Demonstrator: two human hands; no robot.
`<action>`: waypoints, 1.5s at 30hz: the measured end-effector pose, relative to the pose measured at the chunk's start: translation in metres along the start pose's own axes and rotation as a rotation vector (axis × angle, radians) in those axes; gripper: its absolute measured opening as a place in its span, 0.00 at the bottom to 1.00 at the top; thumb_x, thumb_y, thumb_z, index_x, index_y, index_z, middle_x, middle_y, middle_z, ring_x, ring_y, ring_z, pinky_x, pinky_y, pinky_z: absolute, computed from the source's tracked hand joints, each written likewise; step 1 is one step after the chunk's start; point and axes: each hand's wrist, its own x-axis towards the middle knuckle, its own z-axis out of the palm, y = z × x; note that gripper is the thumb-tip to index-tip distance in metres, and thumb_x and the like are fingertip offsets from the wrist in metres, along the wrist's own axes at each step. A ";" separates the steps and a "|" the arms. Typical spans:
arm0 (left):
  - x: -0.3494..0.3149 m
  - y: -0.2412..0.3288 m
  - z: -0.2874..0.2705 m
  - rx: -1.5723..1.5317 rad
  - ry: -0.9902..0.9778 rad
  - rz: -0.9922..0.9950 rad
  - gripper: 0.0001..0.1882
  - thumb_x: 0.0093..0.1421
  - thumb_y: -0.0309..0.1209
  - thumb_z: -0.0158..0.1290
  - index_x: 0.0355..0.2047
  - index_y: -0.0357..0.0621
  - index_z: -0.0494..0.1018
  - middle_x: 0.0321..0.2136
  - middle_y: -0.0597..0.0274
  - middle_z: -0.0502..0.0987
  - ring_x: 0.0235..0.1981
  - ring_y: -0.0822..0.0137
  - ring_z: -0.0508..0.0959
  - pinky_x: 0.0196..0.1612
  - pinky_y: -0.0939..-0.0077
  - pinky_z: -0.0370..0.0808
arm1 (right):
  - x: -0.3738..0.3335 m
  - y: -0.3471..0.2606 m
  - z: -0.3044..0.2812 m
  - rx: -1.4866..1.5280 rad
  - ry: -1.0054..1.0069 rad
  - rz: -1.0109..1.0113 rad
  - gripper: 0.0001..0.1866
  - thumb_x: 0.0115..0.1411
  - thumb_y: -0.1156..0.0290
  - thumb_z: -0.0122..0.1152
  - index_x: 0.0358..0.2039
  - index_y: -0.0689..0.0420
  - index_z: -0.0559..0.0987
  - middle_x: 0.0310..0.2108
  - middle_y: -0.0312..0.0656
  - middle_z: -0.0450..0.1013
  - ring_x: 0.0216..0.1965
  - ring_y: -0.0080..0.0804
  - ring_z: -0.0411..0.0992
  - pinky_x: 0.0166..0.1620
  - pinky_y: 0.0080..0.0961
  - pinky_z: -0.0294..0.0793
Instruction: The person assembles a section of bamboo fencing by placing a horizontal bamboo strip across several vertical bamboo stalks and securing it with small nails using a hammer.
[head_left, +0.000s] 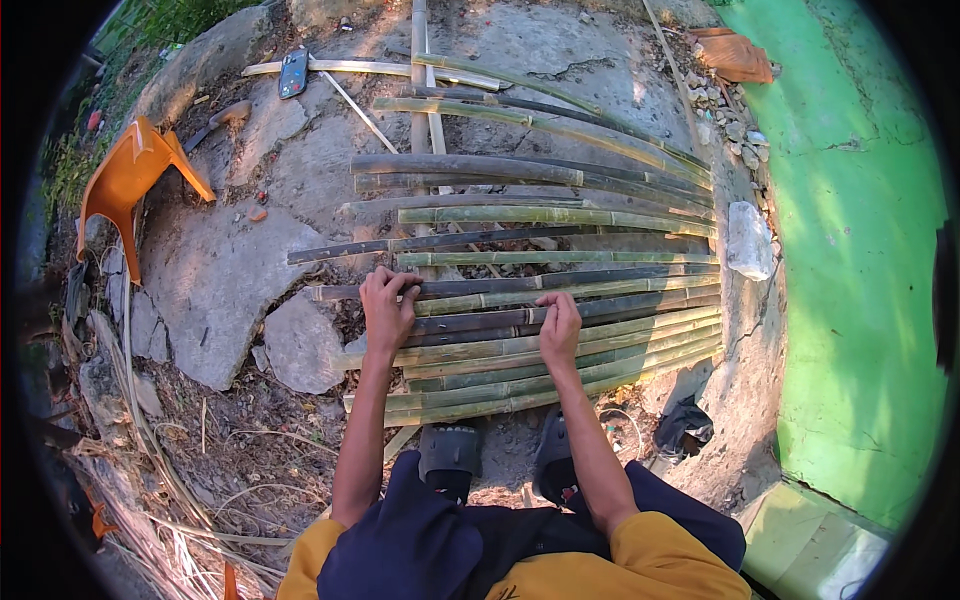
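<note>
Cracked concrete (225,290), bamboo strips (540,257) (jointed), hands (387,312)

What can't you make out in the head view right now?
Head view:
Left hand: its own back hides whether it holds a bamboo strip.
Right hand: its curl hides anything inside.
Lengthwise pole: the strips cover where it ends.
Blue phone: surface details are too small.

There are two hands (388,308), two shoes (450,450), one phone (293,74) and bamboo strips (550,257) (over a dozen).
</note>
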 end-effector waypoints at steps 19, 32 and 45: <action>-0.002 0.001 0.002 0.005 -0.005 0.028 0.09 0.61 0.25 0.65 0.43 0.47 0.85 0.36 0.62 0.73 0.45 0.58 0.74 0.59 0.59 0.65 | 0.022 0.041 -0.067 -0.287 -0.442 -0.191 0.20 0.60 0.54 0.75 0.48 0.51 0.85 0.42 0.40 0.85 0.43 0.42 0.82 0.46 0.40 0.72; -0.002 0.003 0.004 0.023 0.004 0.026 0.08 0.62 0.24 0.64 0.42 0.47 0.84 0.36 0.62 0.74 0.45 0.58 0.75 0.59 0.59 0.65 | 0.021 0.055 -0.065 -0.275 -0.414 -0.223 0.20 0.61 0.53 0.74 0.46 0.52 0.82 0.35 0.41 0.86 0.37 0.45 0.84 0.36 0.41 0.76; -0.003 0.001 0.004 0.014 0.026 0.059 0.07 0.63 0.24 0.64 0.42 0.46 0.84 0.35 0.60 0.73 0.44 0.56 0.75 0.59 0.58 0.66 | -0.014 0.062 -0.087 -0.417 -0.146 -0.160 0.17 0.63 0.51 0.74 0.29 0.51 0.86 0.23 0.41 0.82 0.25 0.44 0.80 0.31 0.40 0.74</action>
